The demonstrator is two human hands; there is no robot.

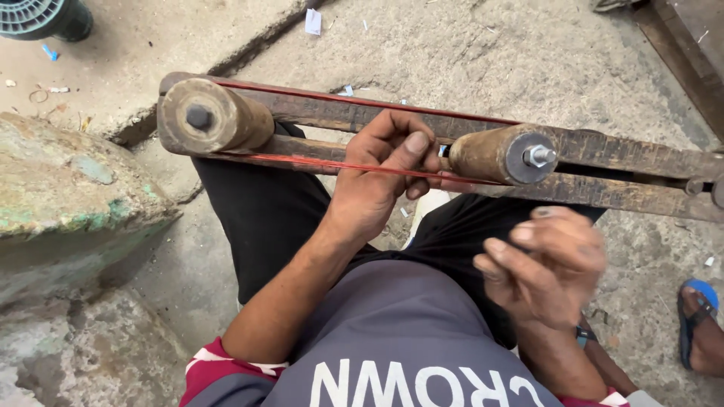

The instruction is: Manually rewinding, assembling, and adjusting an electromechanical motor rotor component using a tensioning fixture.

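1. The thin red thread (354, 167), looped taut around two worn wooden rollers, is seen stretched across a long dark wooden frame (626, 158) held over the seated person's lap.
2. The thread's long axis runs left to right, tilted slightly down to the right, from the left wooden roller (215, 117) to the right wooden roller (498, 154), each fixed by a metal bolt.
3. The left hand (377, 181) is laid directly on the lower run of the thread, between the rollers; the thumb is pressed against the curled fingers, and the thread appears pinched there.
4. The right hand (547, 264) is held well nearer the body, below the right roller and clear of the frame; it is blurred, with fingers loosely curled, and whether anything is held cannot be told.
5. The left hand is therefore the nearer one, the thread lying just ahead of it and further ahead of the right.
6. Rough concrete floor (483, 53) and a weathered stone block (68, 188) are shown around.
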